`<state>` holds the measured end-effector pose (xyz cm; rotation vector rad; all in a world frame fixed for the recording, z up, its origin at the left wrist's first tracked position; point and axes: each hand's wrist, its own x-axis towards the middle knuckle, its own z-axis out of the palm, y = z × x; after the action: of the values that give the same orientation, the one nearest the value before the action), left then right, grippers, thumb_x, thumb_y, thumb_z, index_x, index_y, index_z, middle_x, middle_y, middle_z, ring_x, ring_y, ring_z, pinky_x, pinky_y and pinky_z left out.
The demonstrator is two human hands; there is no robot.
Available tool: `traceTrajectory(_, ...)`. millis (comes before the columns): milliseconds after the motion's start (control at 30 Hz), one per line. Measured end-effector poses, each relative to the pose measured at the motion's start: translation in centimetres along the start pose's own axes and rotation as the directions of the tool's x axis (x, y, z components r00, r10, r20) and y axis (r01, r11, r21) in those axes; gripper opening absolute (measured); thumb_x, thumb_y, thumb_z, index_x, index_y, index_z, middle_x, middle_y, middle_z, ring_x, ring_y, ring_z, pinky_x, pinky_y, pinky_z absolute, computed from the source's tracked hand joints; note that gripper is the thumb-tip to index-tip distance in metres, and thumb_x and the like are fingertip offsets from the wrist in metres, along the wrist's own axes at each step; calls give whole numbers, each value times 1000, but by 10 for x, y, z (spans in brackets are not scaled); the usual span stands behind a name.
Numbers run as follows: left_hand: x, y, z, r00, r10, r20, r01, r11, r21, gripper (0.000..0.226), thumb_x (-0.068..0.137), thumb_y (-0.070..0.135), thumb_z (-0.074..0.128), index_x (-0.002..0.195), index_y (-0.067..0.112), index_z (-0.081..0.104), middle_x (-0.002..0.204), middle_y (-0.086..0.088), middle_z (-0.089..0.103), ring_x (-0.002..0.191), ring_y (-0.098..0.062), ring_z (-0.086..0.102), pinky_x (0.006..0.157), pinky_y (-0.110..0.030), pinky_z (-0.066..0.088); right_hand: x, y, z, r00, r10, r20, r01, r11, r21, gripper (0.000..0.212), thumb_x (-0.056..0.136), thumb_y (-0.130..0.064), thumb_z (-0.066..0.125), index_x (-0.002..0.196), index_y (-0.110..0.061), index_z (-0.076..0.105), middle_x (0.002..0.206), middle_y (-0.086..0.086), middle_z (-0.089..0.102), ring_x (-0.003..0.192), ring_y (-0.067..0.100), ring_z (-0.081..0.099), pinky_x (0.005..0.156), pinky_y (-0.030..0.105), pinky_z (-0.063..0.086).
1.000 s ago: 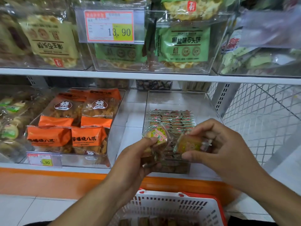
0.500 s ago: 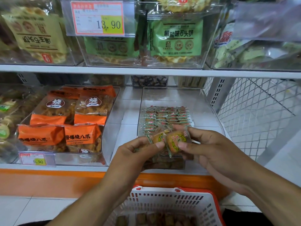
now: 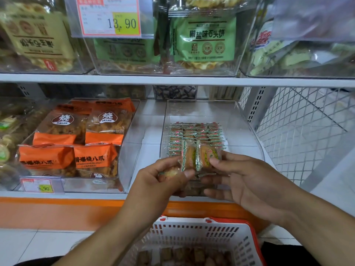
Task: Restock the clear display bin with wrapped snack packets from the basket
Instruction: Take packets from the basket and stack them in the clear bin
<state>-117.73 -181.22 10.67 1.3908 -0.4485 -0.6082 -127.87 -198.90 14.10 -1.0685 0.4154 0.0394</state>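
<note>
- Clear plastic: the display bin [image 3: 247, 120] sits on the lower shelf [image 3: 149, 127], part-filled with neat rows of packets [image 3: 196, 134] at its rear.
- Your left hand [image 3: 165, 181] pinches one upright snack packet [image 3: 189, 157]; your right hand [image 3: 247, 181] pinches its neighbour [image 3: 210, 155]. Both hover above the bin's front.
- Keep the pair squared together, label faces aligned, and lower them against the existing row.
- The basket [image 3: 201, 233] waits below, stock remaining.
</note>
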Motion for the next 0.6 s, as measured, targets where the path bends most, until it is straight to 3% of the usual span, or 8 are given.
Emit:
traceTrajectory(167, 2, 2, -3, 999, -34, 18, 34, 999, 20, 47, 62, 42, 84, 105, 23, 81, 75, -8, 72, 63, -17, 65, 64, -25, 56, 1, -1, -6, 996, -78, -42, 68, 975, -212, 42, 76, -22, 73, 117, -15, 74, 116, 9, 75, 103, 23, 73, 72, 31, 59)
traceTrajectory(300, 5, 3, -7, 998, -51, 24, 50, 998, 42, 43, 64, 47, 81, 101, 24, 82, 80, -5, 76, 66, -15, 68, 62, -25, 56, 2, -2, -11, 972, -234, -19, 211, 907, -364, 47, 78, -21, 73, 125, -23, 70, 117, 4, 75, 114, 21, 69, 96, 35, 53)
traceTrajectory(400, 5, 3, -8, 998, -43, 46, 41, 998, 55, 37, 69, 50, 78, 95, 23, 82, 77, 0, 75, 65, -12, 68, 61, -24, 55, 2, -2, -9, 950, -306, 55, 297, 838, -457, 50, 80, -18, 74, 128, -24, 67, 118, -1, 75, 113, 14, 69, 92, 25, 55)
traceTrajectory(500, 4, -1, -6, 1000, -21, -10, 21, 1000, 22, 39, 69, 52, 76, 92, 21, 82, 73, 1, 72, 65, -12, 65, 60, -26, 53, 6, 5, -8, 944, -328, 44, 309, 827, -469, 51, 76, -19, 76, 127, -26, 68, 119, -2, 74, 115, 17, 68, 96, 34, 55)
traceTrajectory(600, 3, -5, -5, 998, -1, -62, 3, 999, 33, 42, 70, 55, 74, 92, 20, 82, 77, 0, 73, 68, -13, 65, 61, -27, 54, 7, 8, -6, 947, -318, 40, 307, 866, -395, 60, 79, -13, 77, 131, -39, 63, 112, 2, 74, 110, 23, 71, 89, 38, 60)
